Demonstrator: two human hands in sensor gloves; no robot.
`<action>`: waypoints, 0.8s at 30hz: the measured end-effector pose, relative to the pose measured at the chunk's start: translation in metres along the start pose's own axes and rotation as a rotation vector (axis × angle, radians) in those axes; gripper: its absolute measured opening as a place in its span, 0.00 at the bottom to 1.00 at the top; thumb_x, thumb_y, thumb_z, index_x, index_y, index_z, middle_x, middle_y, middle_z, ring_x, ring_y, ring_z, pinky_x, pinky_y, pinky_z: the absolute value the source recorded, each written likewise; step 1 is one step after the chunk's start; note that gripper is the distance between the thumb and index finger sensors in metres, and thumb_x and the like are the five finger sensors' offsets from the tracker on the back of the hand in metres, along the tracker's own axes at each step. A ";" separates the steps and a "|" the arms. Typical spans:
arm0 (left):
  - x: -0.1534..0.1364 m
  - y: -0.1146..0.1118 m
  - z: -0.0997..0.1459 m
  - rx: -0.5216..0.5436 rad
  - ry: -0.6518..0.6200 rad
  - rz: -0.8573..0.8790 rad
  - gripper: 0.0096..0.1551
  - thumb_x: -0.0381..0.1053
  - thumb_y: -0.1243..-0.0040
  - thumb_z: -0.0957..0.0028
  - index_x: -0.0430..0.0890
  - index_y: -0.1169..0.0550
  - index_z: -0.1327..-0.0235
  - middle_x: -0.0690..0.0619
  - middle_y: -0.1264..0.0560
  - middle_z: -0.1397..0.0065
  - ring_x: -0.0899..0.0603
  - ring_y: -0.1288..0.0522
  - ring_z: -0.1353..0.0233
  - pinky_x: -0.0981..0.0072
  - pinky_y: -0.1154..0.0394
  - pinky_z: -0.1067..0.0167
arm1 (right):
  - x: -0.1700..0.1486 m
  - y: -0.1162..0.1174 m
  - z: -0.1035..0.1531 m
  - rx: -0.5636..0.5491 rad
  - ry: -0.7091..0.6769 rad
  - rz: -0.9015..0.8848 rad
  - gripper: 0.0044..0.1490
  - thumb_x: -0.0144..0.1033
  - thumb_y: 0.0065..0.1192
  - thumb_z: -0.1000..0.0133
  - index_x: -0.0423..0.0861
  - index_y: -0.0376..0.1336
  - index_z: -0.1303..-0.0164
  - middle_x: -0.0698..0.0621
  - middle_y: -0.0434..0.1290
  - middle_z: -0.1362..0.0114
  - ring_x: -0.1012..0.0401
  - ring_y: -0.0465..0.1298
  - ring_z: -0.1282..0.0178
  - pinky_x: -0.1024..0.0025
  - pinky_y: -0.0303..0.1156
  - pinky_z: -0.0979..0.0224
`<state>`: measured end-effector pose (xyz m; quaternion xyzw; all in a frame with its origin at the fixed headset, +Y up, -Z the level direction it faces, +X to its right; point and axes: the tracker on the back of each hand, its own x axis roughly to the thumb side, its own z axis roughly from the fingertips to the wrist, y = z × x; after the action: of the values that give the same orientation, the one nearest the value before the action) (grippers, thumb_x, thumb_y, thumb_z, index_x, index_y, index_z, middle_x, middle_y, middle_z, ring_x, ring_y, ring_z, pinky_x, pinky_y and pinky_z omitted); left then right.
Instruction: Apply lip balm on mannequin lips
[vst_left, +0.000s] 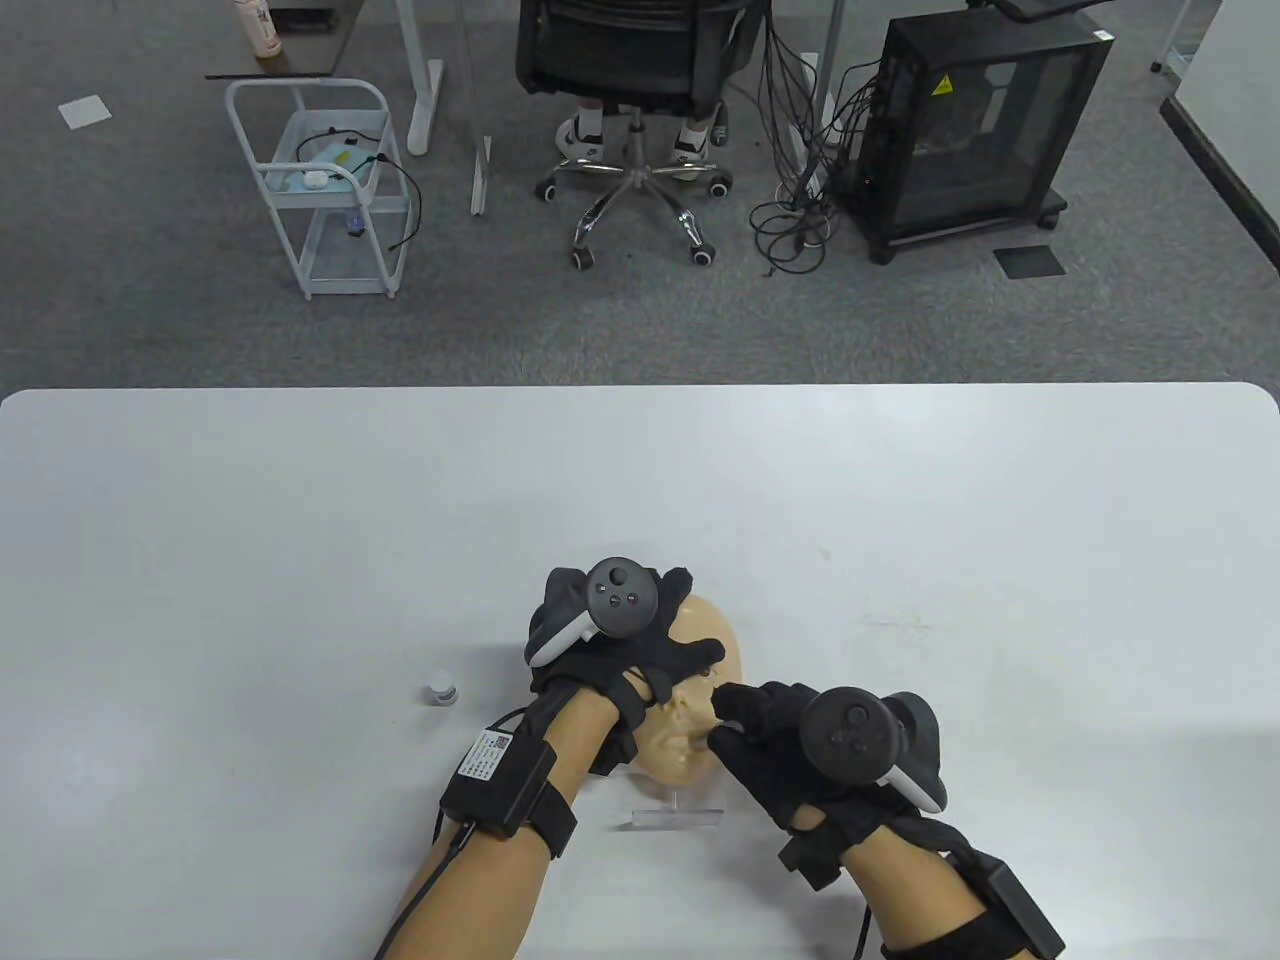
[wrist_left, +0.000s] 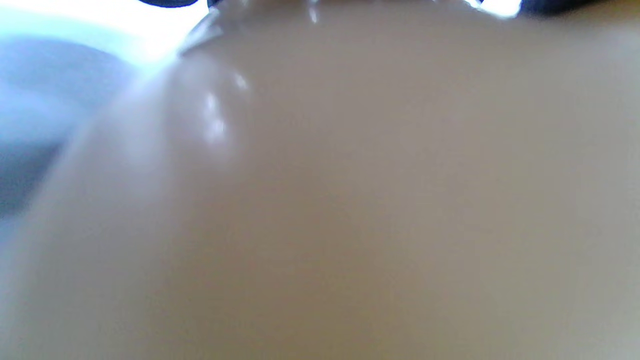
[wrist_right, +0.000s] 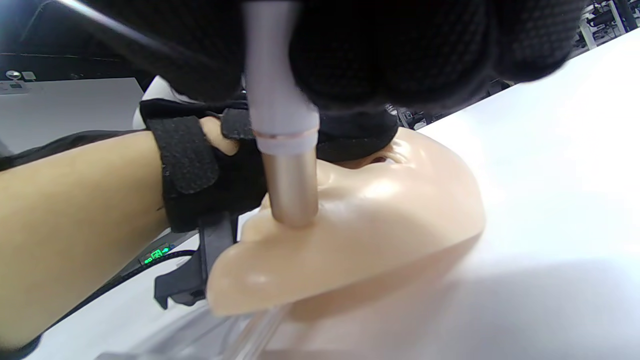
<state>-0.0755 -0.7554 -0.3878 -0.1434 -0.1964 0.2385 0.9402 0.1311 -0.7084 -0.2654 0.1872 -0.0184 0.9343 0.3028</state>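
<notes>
A tan mannequin head (vst_left: 690, 740) lies face up on a clear stand near the table's front middle. My left hand (vst_left: 620, 640) rests on its forehead and left side, holding it; the left wrist view is filled by blurred tan mannequin skin (wrist_left: 320, 200). My right hand (vst_left: 770, 730) pinches a lip balm tube (wrist_right: 285, 135), white above and metallic below. In the right wrist view the tube's lower end touches the mannequin face (wrist_right: 380, 220) in the mouth area. The lips themselves are hidden by the tube. A small cap (vst_left: 439, 690) stands on the table to the left.
The white table (vst_left: 300, 520) stretches wide behind and to both sides. The clear acrylic stand base (vst_left: 677, 815) sticks out in front of the head. Beyond the far edge are a chair, a white cart and a black cabinet on the floor.
</notes>
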 end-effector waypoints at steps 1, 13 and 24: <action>0.000 0.000 0.000 0.001 -0.002 -0.006 0.55 0.78 0.33 0.43 0.49 0.43 0.17 0.37 0.46 0.15 0.22 0.39 0.22 0.25 0.42 0.31 | -0.001 0.000 0.000 0.001 0.004 -0.004 0.34 0.54 0.73 0.45 0.45 0.70 0.34 0.46 0.83 0.50 0.51 0.82 0.55 0.46 0.76 0.41; 0.001 0.001 -0.001 0.008 -0.001 -0.019 0.56 0.78 0.33 0.43 0.49 0.43 0.17 0.37 0.44 0.15 0.21 0.39 0.22 0.24 0.42 0.32 | -0.003 -0.014 0.003 -0.075 -0.060 -0.089 0.34 0.54 0.73 0.45 0.46 0.70 0.34 0.46 0.83 0.50 0.51 0.82 0.55 0.46 0.75 0.40; 0.015 0.050 0.040 0.286 -0.072 0.204 0.42 0.70 0.41 0.37 0.44 0.36 0.21 0.36 0.37 0.19 0.22 0.33 0.25 0.27 0.39 0.34 | -0.028 -0.018 0.005 -0.173 0.009 -0.564 0.34 0.54 0.73 0.44 0.46 0.70 0.34 0.46 0.83 0.48 0.51 0.82 0.53 0.46 0.75 0.39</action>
<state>-0.1004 -0.6983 -0.3660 -0.0189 -0.1787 0.3632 0.9142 0.1646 -0.7100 -0.2721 0.1541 -0.0437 0.8091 0.5654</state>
